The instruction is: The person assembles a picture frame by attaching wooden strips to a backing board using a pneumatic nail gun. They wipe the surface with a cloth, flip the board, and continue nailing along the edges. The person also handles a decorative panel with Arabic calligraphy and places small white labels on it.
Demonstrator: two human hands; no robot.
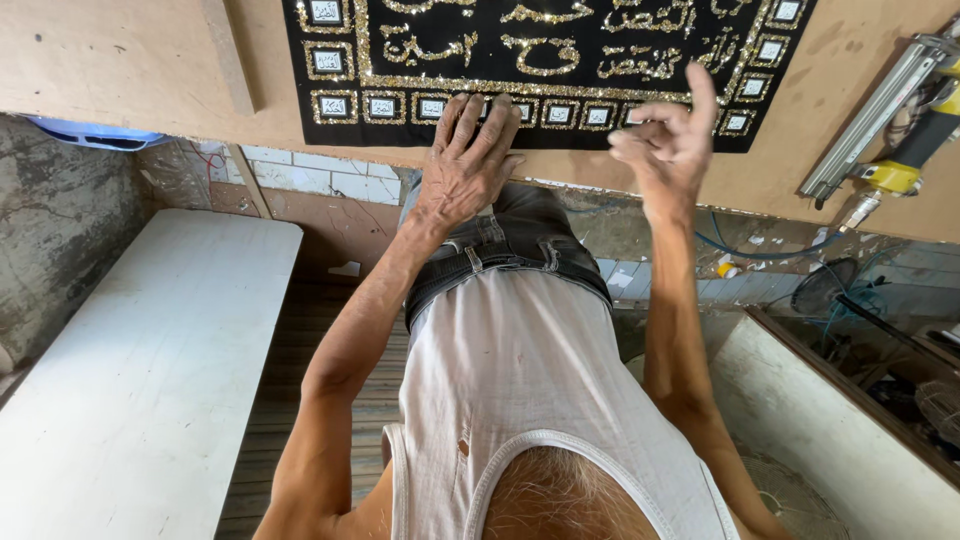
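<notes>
A black cloth panel [540, 60] with gold glitter script and a border of small square motifs lies on a brown board [130, 60]. My left hand [465, 165] rests flat, fingers spread, on the panel's near edge. My right hand [670, 135] hovers just above the same edge to the right, fingers loosely curled with the index finger raised; it holds nothing that I can see.
A pneumatic nail gun [900, 125] with a yellow fitting lies on the board at the right. Below the board are a white bench [150, 370] at left, a blue hose [760, 255], a tiled wall, fans and a wooden box edge [830, 390] at right.
</notes>
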